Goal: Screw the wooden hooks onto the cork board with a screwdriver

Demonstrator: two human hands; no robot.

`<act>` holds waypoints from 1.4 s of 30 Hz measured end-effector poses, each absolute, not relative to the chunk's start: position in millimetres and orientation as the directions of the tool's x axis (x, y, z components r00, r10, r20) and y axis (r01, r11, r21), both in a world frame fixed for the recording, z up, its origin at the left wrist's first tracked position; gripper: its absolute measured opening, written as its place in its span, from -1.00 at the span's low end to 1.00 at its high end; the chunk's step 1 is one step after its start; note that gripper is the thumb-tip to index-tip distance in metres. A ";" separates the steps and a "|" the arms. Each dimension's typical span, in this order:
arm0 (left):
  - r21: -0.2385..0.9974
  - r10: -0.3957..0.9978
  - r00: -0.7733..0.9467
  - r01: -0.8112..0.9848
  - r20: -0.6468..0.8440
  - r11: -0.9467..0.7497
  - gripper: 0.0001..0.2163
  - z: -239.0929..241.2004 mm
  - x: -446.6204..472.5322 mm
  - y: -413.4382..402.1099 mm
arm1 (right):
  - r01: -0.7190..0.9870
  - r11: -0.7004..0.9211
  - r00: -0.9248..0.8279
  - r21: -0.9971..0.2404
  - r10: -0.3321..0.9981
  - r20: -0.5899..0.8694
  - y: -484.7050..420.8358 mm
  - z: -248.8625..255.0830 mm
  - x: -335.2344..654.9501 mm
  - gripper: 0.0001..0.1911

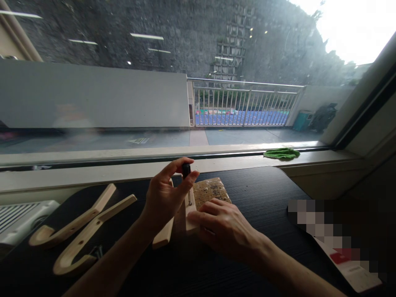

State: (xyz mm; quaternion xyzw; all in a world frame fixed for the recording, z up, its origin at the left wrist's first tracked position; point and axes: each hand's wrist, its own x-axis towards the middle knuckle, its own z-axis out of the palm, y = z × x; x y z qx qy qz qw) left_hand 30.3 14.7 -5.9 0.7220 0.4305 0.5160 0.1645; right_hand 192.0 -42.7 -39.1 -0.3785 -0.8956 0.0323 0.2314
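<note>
My left hand (165, 196) pinches the black handle of a small screwdriver (186, 173), which stands upright with its thin metal shaft pointing down onto a pale wooden piece (189, 214). My right hand (221, 227) lies with fingers curled over that wooden piece and presses it onto the dark table (262, 198). Just behind the hands lies a rough, speckled wooden board (213, 190). A curved end of the wooden piece (162, 237) sticks out below my left wrist.
Two curved wooden hooks (82, 231) lie at the left, with a screw (99, 251) beside the nearer one. A white slatted device (21, 220) sits far left. A green cloth (281, 154) rests on the window sill. A white card with red print (349, 266) lies at right.
</note>
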 end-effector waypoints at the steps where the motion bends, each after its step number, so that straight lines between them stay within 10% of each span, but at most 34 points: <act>1: 0.652 0.771 0.095 0.476 0.629 -0.591 -0.75 -5.9 30.2 15.1 | 0.665 0.710 -0.604 -0.231 0.693 0.393 -42.9 -39.1 192.1 -0.82; 17: 0.557 0.749 0.170 0.567 0.641 -0.606 -0.70 3.3 27.7 14.2 | 0.651 0.716 -0.598 -0.250 0.687 0.412 -43.5 -38.6 190.7 -0.84; 42: 0.735 0.816 0.131 0.372 0.563 -0.567 -0.74 -3.7 29.6 14.5 | 0.653 0.719 -0.593 -0.238 0.681 0.429 -43.3 -38.6 190.2 -0.85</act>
